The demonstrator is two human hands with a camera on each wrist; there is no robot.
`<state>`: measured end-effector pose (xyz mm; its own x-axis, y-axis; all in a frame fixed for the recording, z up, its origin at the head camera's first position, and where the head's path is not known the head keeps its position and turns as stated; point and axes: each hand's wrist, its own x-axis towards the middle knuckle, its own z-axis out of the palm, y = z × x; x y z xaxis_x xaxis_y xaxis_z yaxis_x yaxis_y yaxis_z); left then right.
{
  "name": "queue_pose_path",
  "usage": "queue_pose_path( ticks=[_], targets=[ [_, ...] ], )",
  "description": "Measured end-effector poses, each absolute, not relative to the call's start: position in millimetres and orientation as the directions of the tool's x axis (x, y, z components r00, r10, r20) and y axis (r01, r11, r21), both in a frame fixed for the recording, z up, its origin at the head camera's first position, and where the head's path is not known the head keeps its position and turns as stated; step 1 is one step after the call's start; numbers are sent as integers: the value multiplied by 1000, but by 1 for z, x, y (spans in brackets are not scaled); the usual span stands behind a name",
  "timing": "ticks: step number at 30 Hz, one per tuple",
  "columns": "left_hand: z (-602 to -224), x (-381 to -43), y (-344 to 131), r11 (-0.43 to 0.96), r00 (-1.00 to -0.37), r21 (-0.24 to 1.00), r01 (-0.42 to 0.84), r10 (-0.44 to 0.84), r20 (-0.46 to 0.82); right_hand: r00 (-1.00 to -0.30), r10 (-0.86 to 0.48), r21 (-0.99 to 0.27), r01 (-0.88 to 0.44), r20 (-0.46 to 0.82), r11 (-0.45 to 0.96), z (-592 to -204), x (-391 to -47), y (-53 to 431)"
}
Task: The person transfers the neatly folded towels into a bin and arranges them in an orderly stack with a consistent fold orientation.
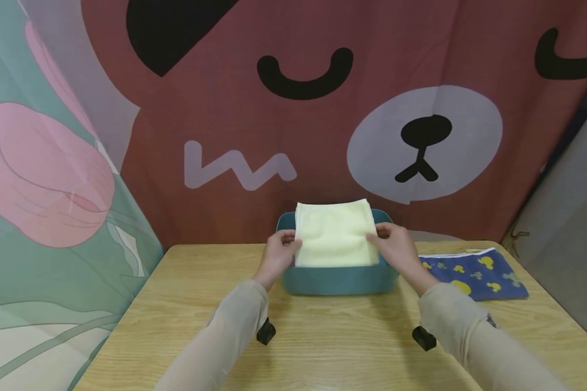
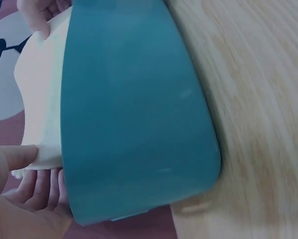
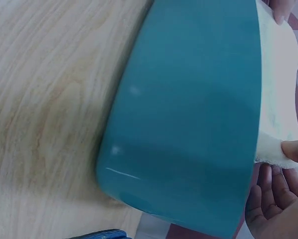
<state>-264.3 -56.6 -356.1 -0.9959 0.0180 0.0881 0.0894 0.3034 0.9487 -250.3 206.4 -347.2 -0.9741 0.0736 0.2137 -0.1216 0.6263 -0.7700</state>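
Observation:
A pale yellow folded towel [image 1: 336,233] stands tilted up at the mouth of a teal plastic bin [image 1: 339,280], its lower part hidden behind the bin's front wall. My left hand [image 1: 279,252] pinches the towel's left edge, thumb on the near face and fingers behind, as the left wrist view shows with the towel [image 2: 47,99] above the bin wall [image 2: 134,109]. On the opposite edge, my right hand [image 1: 397,247] pinches the towel in the same way. In the right wrist view the right thumb presses the towel [image 3: 278,99] over the fingers.
A blue cloth with yellow printed shapes [image 1: 479,274] lies flat to the right of the bin on the wooden table [image 1: 342,347]. Behind the table hangs a curtain [image 1: 225,114] with a bear face. A flowered curtain [image 1: 44,179] hangs at the left.

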Motion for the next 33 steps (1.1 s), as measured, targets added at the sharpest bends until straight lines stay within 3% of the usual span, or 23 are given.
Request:
queue_pose_path(
  ticks=[12,21,33],
  targets=[
    [-354,-257,-54,375,-996,923,87,42,77,-974,83,-774,-114,211,623,-355,-247,206],
    [-358,-260,-55,414,-988,898,147,27,149,-974,88,-792,-117,211,599,-356,-246,207],
    [-357,-257,-55,381,-982,905,190,50,185,-959,88,-795,-170,269,583,-355,-242,210]
  ],
)
